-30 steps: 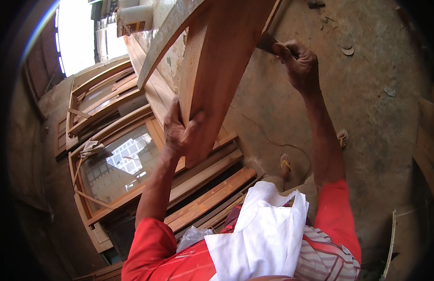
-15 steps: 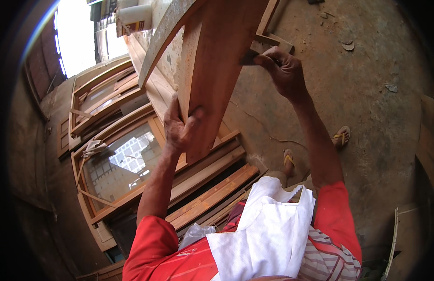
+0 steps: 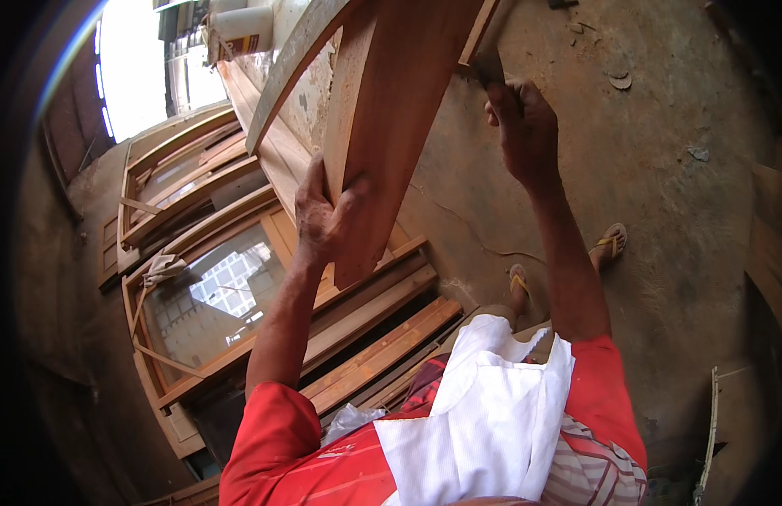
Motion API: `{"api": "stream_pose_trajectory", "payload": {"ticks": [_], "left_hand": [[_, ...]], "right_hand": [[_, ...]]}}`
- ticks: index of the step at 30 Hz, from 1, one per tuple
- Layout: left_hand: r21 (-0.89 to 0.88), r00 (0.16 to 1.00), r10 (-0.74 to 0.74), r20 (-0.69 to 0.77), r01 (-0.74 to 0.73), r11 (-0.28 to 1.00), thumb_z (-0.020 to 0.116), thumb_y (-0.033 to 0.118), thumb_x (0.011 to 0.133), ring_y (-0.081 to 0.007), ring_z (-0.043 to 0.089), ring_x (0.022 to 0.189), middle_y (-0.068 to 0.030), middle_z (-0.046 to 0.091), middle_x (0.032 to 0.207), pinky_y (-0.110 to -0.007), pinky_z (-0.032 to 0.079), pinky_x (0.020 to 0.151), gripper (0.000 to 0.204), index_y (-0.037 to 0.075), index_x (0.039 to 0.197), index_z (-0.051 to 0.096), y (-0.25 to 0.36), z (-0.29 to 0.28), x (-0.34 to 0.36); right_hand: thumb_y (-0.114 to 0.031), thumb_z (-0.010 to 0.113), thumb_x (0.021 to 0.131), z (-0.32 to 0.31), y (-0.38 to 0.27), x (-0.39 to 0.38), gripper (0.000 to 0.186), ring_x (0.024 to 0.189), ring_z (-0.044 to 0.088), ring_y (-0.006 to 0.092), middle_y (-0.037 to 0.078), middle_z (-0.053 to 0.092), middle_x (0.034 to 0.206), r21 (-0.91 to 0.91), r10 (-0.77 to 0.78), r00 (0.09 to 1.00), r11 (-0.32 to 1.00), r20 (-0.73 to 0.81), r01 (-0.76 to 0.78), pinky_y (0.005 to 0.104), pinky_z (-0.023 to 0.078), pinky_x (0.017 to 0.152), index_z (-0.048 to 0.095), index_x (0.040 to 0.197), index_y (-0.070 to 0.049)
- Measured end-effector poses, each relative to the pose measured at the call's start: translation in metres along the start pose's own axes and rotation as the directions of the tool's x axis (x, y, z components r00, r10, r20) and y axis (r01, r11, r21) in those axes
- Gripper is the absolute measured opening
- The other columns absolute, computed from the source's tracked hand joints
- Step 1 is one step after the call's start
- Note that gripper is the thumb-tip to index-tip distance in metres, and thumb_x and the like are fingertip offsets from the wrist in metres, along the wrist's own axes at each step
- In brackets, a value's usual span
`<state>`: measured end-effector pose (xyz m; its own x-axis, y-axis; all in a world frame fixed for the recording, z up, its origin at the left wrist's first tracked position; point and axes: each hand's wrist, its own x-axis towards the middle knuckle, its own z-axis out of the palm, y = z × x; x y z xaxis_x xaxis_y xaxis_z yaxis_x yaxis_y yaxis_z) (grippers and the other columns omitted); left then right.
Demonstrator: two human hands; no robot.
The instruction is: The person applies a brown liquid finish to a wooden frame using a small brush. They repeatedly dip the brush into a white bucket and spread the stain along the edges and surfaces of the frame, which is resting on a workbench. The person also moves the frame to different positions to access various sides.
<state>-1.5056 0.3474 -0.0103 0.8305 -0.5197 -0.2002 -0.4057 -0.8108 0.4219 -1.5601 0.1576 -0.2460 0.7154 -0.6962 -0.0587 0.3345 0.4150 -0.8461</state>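
Note:
A long reddish-brown wooden board (image 3: pixel 399 110) slants up and away from me, its near end low in the middle. My left hand (image 3: pixel 323 218) is closed around the board's left edge near that end, thumb over the upper face. To the right of the board, my right hand (image 3: pixel 528 135) pinches a flat dark scraper (image 3: pixel 490 67). The scraper stands apart from the board's broad face, close to a thinner wooden strip (image 3: pixel 479 32) at the board's right side. Whether it touches that strip I cannot tell.
Glazed wooden frames (image 3: pixel 231 282) lean at the left, with stacked planks (image 3: pixel 382 358) beside them. A curved grey piece (image 3: pixel 291 80) crosses left of the board. A white bucket (image 3: pixel 242 35) stands at the far left. Debris (image 3: pixel 620 80) lies on the floor.
My right hand has drawn a little to the right and turned, and the scraper has swung from lying against the board's edge to pointing up and away. My left hand keeps its hold.

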Motion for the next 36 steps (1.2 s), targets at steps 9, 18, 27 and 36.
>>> {"api": "stream_pose_trajectory", "payload": {"ticks": [9,18,27,36], "left_hand": [[0.059,0.969,0.218,-0.114,-0.213,0.975,0.054,0.050,0.107,-0.0361,0.060,0.130,-0.0245,0.065,0.136,-0.044,0.044,0.111,0.062,0.000,0.145,0.056,-0.010,-0.009,0.018],[-0.261,0.890,0.387,-0.242,-0.444,0.857,0.040,0.052,0.112,-0.0345,0.060,0.128,-0.0217,0.067,0.131,-0.045,0.042,0.112,0.062,0.000,0.134,0.065,-0.038,-0.014,0.009],[-0.665,0.844,0.267,-0.465,-0.532,0.524,0.038,0.063,0.110,-0.0274,0.063,0.128,-0.0192,0.068,0.134,-0.041,0.050,0.105,0.074,0.000,0.142,0.060,-0.208,-0.110,-0.091],[-0.434,0.997,0.081,0.010,-0.069,0.898,0.049,0.054,0.110,-0.0336,0.060,0.133,-0.0241,0.063,0.141,-0.042,0.045,0.112,0.065,-0.001,0.145,0.057,-0.329,-0.080,-0.162]], "right_hand": [[-0.041,0.067,0.105,0.001,-0.007,-0.108,0.043,0.062,0.057,0.0082,0.001,0.059,0.070,-0.491,0.500,0.819,0.809,0.282,-0.325,0.0286,0.048,0.057,0.059,0.087,-0.003],[-0.032,0.056,0.110,0.058,-0.106,-0.179,0.047,0.068,0.064,0.0144,0.009,0.067,0.093,-0.472,0.296,0.955,0.843,0.003,-0.260,0.0333,0.055,0.062,0.054,0.145,0.000],[-0.028,0.052,0.111,0.099,-0.085,-0.215,0.031,0.061,0.058,0.0119,0.004,0.061,0.077,-0.829,-0.130,0.986,0.559,-0.104,-0.013,0.0306,0.049,0.054,0.062,0.122,0.000],[-0.015,0.057,0.103,0.150,-0.030,-0.248,0.027,0.058,0.052,0.0149,0.007,0.056,0.069,-0.825,-0.135,0.989,0.565,-0.061,0.026,0.0352,0.046,0.058,0.060,0.117,0.007]]}}
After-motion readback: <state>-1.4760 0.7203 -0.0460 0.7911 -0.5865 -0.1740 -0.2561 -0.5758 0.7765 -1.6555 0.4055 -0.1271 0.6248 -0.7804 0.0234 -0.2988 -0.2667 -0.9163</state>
